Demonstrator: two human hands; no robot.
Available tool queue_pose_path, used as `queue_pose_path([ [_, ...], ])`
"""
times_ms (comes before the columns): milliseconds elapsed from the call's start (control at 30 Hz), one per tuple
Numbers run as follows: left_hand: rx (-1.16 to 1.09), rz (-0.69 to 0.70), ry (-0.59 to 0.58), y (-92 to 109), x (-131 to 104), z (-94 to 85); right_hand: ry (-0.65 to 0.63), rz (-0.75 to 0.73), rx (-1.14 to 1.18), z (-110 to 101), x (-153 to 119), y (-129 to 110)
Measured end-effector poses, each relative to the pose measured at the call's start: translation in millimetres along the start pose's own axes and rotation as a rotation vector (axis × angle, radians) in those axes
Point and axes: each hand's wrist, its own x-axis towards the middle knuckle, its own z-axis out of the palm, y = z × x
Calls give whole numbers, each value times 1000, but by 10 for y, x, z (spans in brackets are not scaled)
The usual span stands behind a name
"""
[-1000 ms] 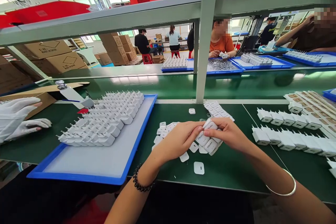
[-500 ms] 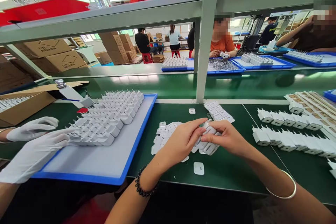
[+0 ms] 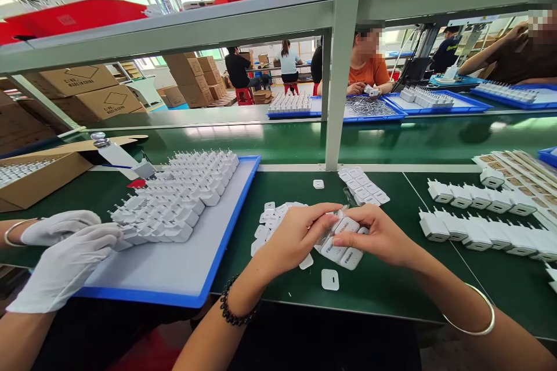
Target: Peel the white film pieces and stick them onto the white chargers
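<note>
My left hand (image 3: 296, 237) and my right hand (image 3: 378, 235) meet over the green bench, both pinching a small stack of white printed charger covers (image 3: 342, 246). The covers lie fanned between my fingertips, with text on their faces. Loose white cover plates (image 3: 272, 220) lie scattered under and left of my left hand. One single plate (image 3: 329, 279) lies nearer the bench's front edge. A short row of plates (image 3: 363, 184) sits just beyond my right hand.
A blue tray (image 3: 174, 278) of white chargers (image 3: 178, 200) lies to the left, where a co-worker's white-gloved hands (image 3: 65, 249) touch its near rows. Rows of chargers (image 3: 483, 226) lie at right. A shelf post (image 3: 342, 69) stands ahead. A cardboard box (image 3: 35, 177) sits far left.
The co-worker's gloved hands moved from the far left onto the blue tray's near chargers. My hands stayed together, shifting the covers slightly lower.
</note>
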Motion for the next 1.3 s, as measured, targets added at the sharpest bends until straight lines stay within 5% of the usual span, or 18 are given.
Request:
queue_pose_path([
  [700, -118, -49, -177, 63, 4, -140, -1, -15, -123, 7, -11, 7],
  [1300, -259, -117, -256, -93, 2, -180, -19, -4, -104, 23, -9, -16],
])
